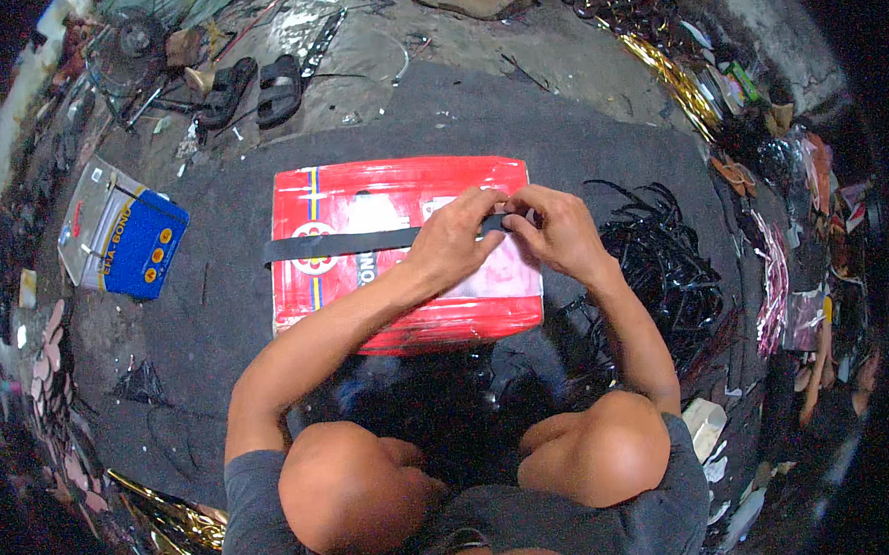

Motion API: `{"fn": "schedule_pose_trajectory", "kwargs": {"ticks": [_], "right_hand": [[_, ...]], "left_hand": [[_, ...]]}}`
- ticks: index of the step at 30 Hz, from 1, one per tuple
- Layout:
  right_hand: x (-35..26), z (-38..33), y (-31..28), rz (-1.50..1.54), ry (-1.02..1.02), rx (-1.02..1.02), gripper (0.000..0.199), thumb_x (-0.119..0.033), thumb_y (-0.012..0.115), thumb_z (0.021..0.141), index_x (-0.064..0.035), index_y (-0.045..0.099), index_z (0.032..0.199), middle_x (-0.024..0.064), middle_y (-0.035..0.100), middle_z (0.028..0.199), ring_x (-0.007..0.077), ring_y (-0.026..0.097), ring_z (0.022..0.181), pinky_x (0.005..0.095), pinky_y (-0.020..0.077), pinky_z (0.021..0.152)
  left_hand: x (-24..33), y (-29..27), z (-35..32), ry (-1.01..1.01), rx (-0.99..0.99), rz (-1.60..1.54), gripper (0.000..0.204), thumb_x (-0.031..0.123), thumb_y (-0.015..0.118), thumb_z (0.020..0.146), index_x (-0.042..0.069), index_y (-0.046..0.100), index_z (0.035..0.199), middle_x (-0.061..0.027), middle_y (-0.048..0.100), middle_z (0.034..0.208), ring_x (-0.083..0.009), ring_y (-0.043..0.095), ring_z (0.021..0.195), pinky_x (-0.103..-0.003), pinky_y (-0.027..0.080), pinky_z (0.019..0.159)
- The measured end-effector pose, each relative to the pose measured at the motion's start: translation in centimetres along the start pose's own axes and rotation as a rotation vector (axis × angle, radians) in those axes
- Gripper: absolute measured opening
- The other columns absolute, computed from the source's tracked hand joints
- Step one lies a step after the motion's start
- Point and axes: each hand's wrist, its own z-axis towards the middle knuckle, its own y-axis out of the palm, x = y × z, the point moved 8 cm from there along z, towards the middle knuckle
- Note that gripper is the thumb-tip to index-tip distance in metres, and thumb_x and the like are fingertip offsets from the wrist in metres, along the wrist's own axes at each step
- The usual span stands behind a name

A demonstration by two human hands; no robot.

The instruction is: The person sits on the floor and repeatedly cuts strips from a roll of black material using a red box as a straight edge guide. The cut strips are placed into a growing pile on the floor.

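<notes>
A red box (387, 325) with white and pink patches lies on the dark mat in front of my knees. Lengthwise across its top runs a flat black strap (349, 244). Over the right half of the box, my left hand (453, 239) has its fingers closed on the strap. Just beside it, my right hand (562, 231) pinches the strap's dark end between thumb and fingers. The fingertips of both hands nearly meet, and they partly hide the strap there.
A blue and silver square tin (130, 237) stands at the left. Black strips (667, 268) lie in a tangled heap right of the box. Black sandals (280, 91) sit at the far left. Scraps, including pink strips (772, 283), line the right side.
</notes>
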Motion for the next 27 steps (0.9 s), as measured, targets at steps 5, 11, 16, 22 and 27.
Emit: {"fn": "schedule_pose_trajectory", "kwargs": {"ticks": [5,11,16,22,27], "right_hand": [[-0.2,-1.2,-0.9,0.015,-0.110,0.128,0.022,-0.021,0.072,0.085,-0.0077,0.067,0.101,0.0115,0.066,0.089,0.0327,0.067,0.081,0.0436,0.0537,0.071],[-1.1,-2.0,-0.8,-0.130,-0.212,0.144,0.018,-0.021,0.072,0.085,-0.0093,0.070,0.098,0.0076,0.063,0.092,0.0273,0.066,0.085,0.0401,0.0550,0.070],[-0.9,-2.8,-0.8,-0.112,-0.189,0.137,0.018,-0.016,0.075,0.085,-0.0079,0.074,0.101,0.0073,0.063,0.093,0.0255,0.066,0.079,0.0378,0.0547,0.069],[-0.2,-3.1,-1.2,-0.014,-0.251,0.131,0.023,-0.016,0.078,0.083,-0.0084,0.075,0.104,0.0080,0.061,0.098,0.0236,0.066,0.078,0.0369,0.0541,0.067],[0.9,-2.9,-0.7,0.111,-0.155,0.179,0.024,-0.013,0.081,0.080,-0.0086,0.077,0.103,0.0069,0.060,0.098,0.0180,0.060,0.074,0.0314,0.0493,0.064]], "left_hand": [[-1.3,1.2,-0.2,-0.100,0.032,-0.001,0.020,0.009,0.076,0.080,0.002,0.068,0.097,-0.0126,0.064,0.090,-0.0275,0.067,0.082,-0.038,0.054,0.072],[-0.5,1.0,-0.7,0.009,0.079,0.038,0.013,0.008,0.074,0.082,0.002,0.070,0.093,-0.0111,0.064,0.089,-0.0269,0.067,0.079,-0.038,0.054,0.070],[0.0,1.0,-0.9,0.017,0.085,0.072,0.012,0.009,0.075,0.083,0.003,0.072,0.093,-0.0104,0.064,0.090,-0.0263,0.068,0.082,-0.037,0.055,0.072],[-0.9,1.1,-0.6,-0.042,0.023,-0.007,0.017,0.011,0.078,0.080,0.003,0.073,0.093,-0.0101,0.064,0.090,-0.0260,0.068,0.081,-0.035,0.055,0.072],[-0.8,0.8,-0.4,-0.020,0.051,0.031,0.014,0.010,0.077,0.079,0.003,0.073,0.091,-0.0096,0.063,0.087,-0.0252,0.066,0.076,-0.036,0.053,0.068]]}}
